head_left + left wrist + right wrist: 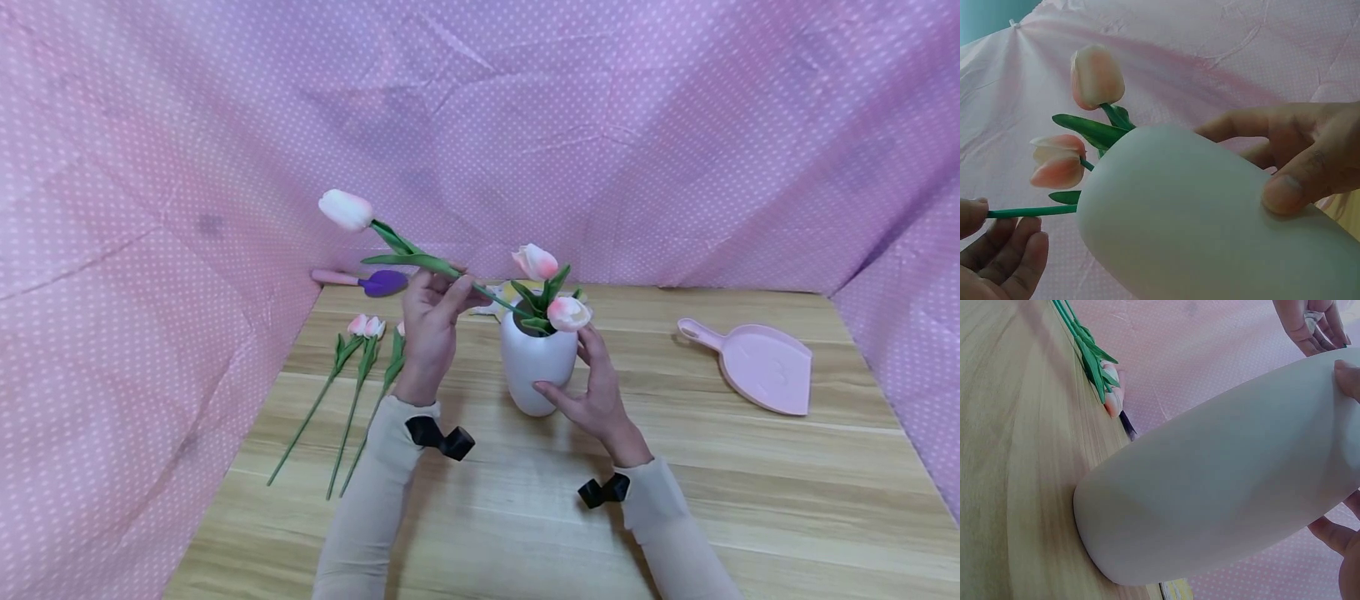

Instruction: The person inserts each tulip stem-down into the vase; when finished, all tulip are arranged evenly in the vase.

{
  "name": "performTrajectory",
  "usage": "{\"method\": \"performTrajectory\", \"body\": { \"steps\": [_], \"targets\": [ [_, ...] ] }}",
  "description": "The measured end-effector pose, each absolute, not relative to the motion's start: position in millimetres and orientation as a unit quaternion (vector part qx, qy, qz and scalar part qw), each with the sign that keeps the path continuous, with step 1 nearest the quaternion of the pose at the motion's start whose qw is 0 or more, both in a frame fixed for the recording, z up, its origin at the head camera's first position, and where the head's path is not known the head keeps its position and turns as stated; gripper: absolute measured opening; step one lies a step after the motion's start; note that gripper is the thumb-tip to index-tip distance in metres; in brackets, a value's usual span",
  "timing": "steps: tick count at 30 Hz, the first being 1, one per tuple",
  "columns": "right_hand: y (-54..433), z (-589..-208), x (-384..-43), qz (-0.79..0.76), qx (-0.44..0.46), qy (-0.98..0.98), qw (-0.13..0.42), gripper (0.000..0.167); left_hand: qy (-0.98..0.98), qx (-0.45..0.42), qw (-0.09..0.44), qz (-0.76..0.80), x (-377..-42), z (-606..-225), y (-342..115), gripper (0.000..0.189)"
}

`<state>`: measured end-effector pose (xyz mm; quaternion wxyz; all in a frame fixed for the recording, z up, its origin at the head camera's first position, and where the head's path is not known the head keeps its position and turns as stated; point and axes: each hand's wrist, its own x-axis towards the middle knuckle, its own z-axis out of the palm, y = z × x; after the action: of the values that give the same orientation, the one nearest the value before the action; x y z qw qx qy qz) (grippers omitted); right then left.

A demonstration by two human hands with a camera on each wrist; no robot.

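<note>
My left hand (pixel 435 321) pinches the green stem of a pale pink tulip (pixel 346 209) between thumb and fingers. The bloom points up and left, while the stem's lower end reaches into the mouth of a white vase (pixel 534 375). Two more pink tulips (pixel 536 262) with green leaves stand in that vase. On its right side my right hand (pixel 596 396) grips the vase, thumb in front and fingers behind. In the left wrist view the held stem (pixel 1035 212) enters at the vase's rim. The right wrist view shows the vase's base (pixel 1107 550) at the wooden table.
Several tulips (pixel 365 367) lie on the table at left, one partly behind my left forearm. A purple trowel (pixel 382 283) with a pink handle lies at the back left. At right is a pink dustpan (pixel 765 367). Something yellow and white (pixel 487 310) sits behind the vase.
</note>
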<state>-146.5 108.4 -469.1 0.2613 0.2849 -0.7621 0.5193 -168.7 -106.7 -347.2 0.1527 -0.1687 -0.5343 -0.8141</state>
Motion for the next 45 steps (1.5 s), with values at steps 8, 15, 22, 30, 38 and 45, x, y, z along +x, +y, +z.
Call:
{"method": "performTrajectory", "body": {
  "steps": [8, 15, 22, 30, 38, 45],
  "targets": [
    [108.4, -468.8, -146.5, 0.53, 0.284, -0.755, 0.26, 0.091, -0.595, -0.171, 0.113, -0.777, -170.7, -343.2, -101.0, 0.025],
    [108.3, -468.0, -145.8, 0.526, 0.28, -0.761, 0.256, 0.094, -0.642, -0.167, 0.104, -0.741, -169.8, -346.1, -98.3, 0.013],
    [108.9, -468.6, -146.7, 0.529, 0.286, -0.757, 0.256, 0.091, -0.667, -0.172, 0.113, -0.716, -167.8, -350.4, -100.9, 0.022],
    [109.4, -468.8, -147.0, 0.53, 0.283, -0.757, 0.255, 0.09, -0.592, -0.18, 0.156, -0.77, -166.4, -349.6, -105.1, 0.036],
    [109.2, -468.4, -147.3, 0.533, 0.286, -0.757, 0.247, 0.09, -0.487, -0.202, 0.185, -0.83, -167.5, -345.3, -107.8, 0.018],
    [109.4, -467.9, -147.1, 0.537, 0.288, -0.753, 0.248, 0.089, -0.43, -0.219, 0.15, -0.863, -169.0, -342.7, -106.8, 0.027]
  ]
}}
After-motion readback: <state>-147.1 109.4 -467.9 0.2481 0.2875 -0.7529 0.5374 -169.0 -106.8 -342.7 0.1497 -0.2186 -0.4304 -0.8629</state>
